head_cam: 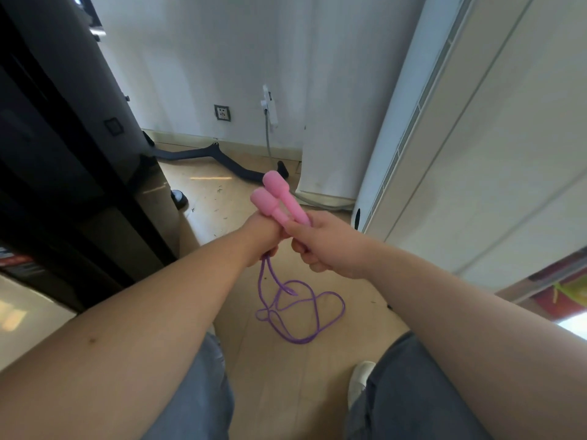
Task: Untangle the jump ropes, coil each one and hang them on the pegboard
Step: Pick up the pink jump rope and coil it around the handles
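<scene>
Now, your left hand has its fingers curled tight round the lower ends of the two pink handles. Your right hand grips the same pair just beside it, so the heads stick out beyond your fingertips. The purple rope drops from under your left fingers and lies in loose, crossed loops on the floor below them. Coiling looks like the step in hand. Hold both handles in one hand, run the other down the cord, shake each crossing free before wrapping, and make the loops even.
</scene>
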`<act>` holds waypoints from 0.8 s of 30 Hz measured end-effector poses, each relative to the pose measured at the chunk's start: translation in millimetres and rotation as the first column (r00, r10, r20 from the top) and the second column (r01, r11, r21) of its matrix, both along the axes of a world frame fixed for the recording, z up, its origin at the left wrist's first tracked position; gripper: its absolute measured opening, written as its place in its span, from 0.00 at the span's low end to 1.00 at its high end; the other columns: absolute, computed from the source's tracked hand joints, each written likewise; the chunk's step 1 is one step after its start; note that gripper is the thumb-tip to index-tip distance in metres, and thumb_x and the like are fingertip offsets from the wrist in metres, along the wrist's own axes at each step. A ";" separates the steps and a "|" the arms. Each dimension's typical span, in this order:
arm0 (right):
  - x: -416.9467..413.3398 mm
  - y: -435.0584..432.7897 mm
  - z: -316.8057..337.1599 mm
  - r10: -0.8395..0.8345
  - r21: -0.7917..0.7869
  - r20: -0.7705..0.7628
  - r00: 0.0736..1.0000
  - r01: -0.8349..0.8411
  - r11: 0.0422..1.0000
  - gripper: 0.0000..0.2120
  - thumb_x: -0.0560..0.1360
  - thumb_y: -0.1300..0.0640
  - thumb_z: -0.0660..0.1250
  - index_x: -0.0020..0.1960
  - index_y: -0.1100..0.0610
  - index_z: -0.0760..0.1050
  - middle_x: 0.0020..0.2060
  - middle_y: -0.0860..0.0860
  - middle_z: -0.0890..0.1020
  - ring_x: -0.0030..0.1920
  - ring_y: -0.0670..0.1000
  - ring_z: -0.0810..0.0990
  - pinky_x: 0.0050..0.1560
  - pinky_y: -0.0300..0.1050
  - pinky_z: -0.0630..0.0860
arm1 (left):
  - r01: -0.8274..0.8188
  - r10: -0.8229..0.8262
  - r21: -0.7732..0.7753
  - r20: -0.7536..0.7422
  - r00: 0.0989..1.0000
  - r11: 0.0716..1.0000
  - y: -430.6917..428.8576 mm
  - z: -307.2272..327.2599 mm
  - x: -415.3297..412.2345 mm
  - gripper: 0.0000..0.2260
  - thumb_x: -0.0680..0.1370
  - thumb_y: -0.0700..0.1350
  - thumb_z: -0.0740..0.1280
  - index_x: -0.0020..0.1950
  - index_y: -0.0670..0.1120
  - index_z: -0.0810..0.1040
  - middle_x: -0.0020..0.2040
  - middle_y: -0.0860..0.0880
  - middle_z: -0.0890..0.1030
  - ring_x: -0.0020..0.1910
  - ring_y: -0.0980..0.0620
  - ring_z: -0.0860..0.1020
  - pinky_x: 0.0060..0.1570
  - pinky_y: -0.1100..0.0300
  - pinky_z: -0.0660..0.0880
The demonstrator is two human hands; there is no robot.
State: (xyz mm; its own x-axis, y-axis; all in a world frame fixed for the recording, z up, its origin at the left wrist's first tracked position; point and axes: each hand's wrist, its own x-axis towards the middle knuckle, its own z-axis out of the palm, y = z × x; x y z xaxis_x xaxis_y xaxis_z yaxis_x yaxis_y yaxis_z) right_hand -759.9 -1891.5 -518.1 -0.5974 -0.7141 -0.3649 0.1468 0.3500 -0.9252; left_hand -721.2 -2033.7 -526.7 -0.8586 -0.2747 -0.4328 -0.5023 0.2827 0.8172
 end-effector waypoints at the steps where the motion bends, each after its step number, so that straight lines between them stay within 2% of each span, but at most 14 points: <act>1: 1.6 -1.5 0.1 -0.007 0.055 -0.139 0.990 0.015 0.998 0.12 0.82 0.49 0.61 0.52 0.58 0.73 0.34 0.52 0.72 0.28 0.48 0.65 0.27 0.41 0.62 | 0.008 -0.007 -0.044 0.026 1.000 0.999 0.9 1.1 0.3 0.10 0.81 0.43 0.60 0.40 0.45 0.67 0.28 0.49 0.65 0.25 0.54 0.61 0.26 0.63 0.60; 2: 3.4 -2.4 0.4 0.022 0.138 -0.320 0.947 0.023 0.990 0.13 0.82 0.48 0.60 0.51 0.58 0.74 0.35 0.52 0.74 0.29 0.49 0.68 0.28 0.42 0.66 | 0.009 -0.004 -0.087 0.055 0.998 0.996 1.4 1.9 0.7 0.09 0.81 0.41 0.60 0.40 0.45 0.67 0.30 0.48 0.66 0.26 0.54 0.62 0.27 0.62 0.61; 4: 6.1 -2.6 0.0 0.166 0.306 -0.638 0.752 0.049 0.951 0.14 0.83 0.47 0.57 0.51 0.57 0.74 0.40 0.52 0.79 0.35 0.50 0.74 0.34 0.41 0.70 | 0.019 -0.002 -0.135 0.126 0.992 0.991 -0.8 -1.4 1.7 0.05 0.81 0.42 0.60 0.45 0.44 0.70 0.35 0.47 0.69 0.28 0.53 0.66 0.31 0.61 0.68; 5: 6.4 -2.0 -0.5 0.203 0.347 -0.708 0.676 0.082 0.934 0.13 0.84 0.48 0.57 0.50 0.57 0.72 0.40 0.52 0.79 0.36 0.49 0.74 0.34 0.40 0.69 | 0.057 -0.031 -0.158 0.166 0.986 0.986 -0.7 -2.2 3.6 0.06 0.81 0.44 0.61 0.48 0.43 0.72 0.37 0.46 0.71 0.28 0.52 0.69 0.33 0.59 0.72; 6: 6.0 -0.9 0.7 0.204 0.362 -0.739 0.642 0.122 0.924 0.12 0.84 0.49 0.56 0.49 0.56 0.70 0.40 0.51 0.77 0.36 0.48 0.73 0.33 0.40 0.68 | 0.126 -0.084 -0.205 0.200 0.976 0.971 0.4 -4.1 3.6 0.09 0.81 0.48 0.61 0.49 0.42 0.73 0.38 0.45 0.73 0.29 0.51 0.71 0.36 0.57 0.74; 9: -7.2 3.8 -3.7 0.224 0.446 -0.756 0.615 0.232 0.865 0.08 0.84 0.52 0.57 0.48 0.54 0.66 0.38 0.50 0.73 0.37 0.52 0.73 0.35 0.45 0.65 | 0.337 -0.267 -0.371 0.229 0.936 0.865 14.8 -4.9 4.9 0.13 0.80 0.51 0.60 0.42 0.43 0.71 0.37 0.43 0.74 0.35 0.44 0.73 0.41 0.55 0.73; 12: -20.7 11.3 -11.5 0.296 0.547 -0.735 0.610 0.275 0.791 0.06 0.84 0.52 0.58 0.49 0.52 0.65 0.38 0.50 0.72 0.40 0.55 0.74 0.41 0.46 0.67 | 0.418 -0.368 -0.448 0.199 0.908 0.790 21.1 0.7 4.8 0.16 0.83 0.51 0.55 0.43 0.42 0.72 0.39 0.39 0.78 0.39 0.41 0.83 0.46 0.53 0.78; 13: -23.6 13.9 -14.1 0.324 0.573 -0.729 0.603 0.281 0.770 0.05 0.83 0.52 0.58 0.49 0.52 0.66 0.39 0.50 0.73 0.40 0.55 0.73 0.41 0.46 0.67 | 0.461 -0.416 -0.508 0.208 0.885 0.728 19.3 3.3 5.9 0.18 0.84 0.52 0.53 0.41 0.43 0.71 0.37 0.41 0.77 0.38 0.43 0.83 0.44 0.53 0.77; 15: -25.9 17.3 -19.4 0.405 0.636 -0.708 0.578 0.272 0.722 0.05 0.82 0.53 0.58 0.54 0.53 0.71 0.41 0.51 0.74 0.40 0.55 0.73 0.41 0.47 0.69 | 0.533 -0.505 -0.626 0.246 0.828 0.569 12.5 5.1 8.8 0.19 0.85 0.53 0.51 0.38 0.47 0.68 0.35 0.47 0.74 0.34 0.51 0.77 0.40 0.55 0.72; 17: -23.8 18.8 -24.0 0.473 0.682 -0.689 0.549 0.269 0.680 0.08 0.81 0.55 0.59 0.58 0.54 0.73 0.43 0.51 0.76 0.40 0.56 0.74 0.41 0.48 0.70 | 0.574 -0.555 -0.676 0.283 0.782 0.463 9.1 4.7 12.0 0.19 0.85 0.54 0.50 0.38 0.50 0.68 0.36 0.49 0.73 0.34 0.54 0.72 0.41 0.55 0.68; 20: -19.1 18.4 -19.1 0.524 0.707 -0.686 0.504 0.296 0.642 0.10 0.79 0.59 0.60 0.60 0.54 0.72 0.44 0.51 0.76 0.40 0.56 0.73 0.40 0.49 0.71 | 0.545 -0.599 -0.744 0.247 0.762 0.387 9.3 4.9 14.8 0.18 0.85 0.54 0.51 0.46 0.46 0.76 0.38 0.49 0.76 0.37 0.54 0.74 0.40 0.56 0.69; 22: -20.2 17.4 -11.4 0.555 0.721 -0.682 0.477 0.311 0.619 0.12 0.78 0.62 0.60 0.61 0.55 0.72 0.42 0.52 0.74 0.41 0.57 0.73 0.40 0.49 0.71 | 0.453 -0.631 -0.823 0.156 0.760 0.342 7.8 9.3 12.2 0.16 0.84 0.53 0.55 0.56 0.46 0.78 0.46 0.48 0.81 0.42 0.52 0.78 0.42 0.57 0.71; 24: -22.1 17.2 -4.7 0.610 0.751 -0.654 0.447 0.288 0.594 0.12 0.78 0.61 0.60 0.61 0.55 0.73 0.43 0.52 0.75 0.41 0.56 0.74 0.40 0.49 0.71 | 0.333 -0.667 -0.898 0.062 0.742 0.287 3.6 16.8 8.8 0.13 0.83 0.53 0.59 0.57 0.49 0.80 0.47 0.51 0.81 0.43 0.52 0.79 0.43 0.59 0.73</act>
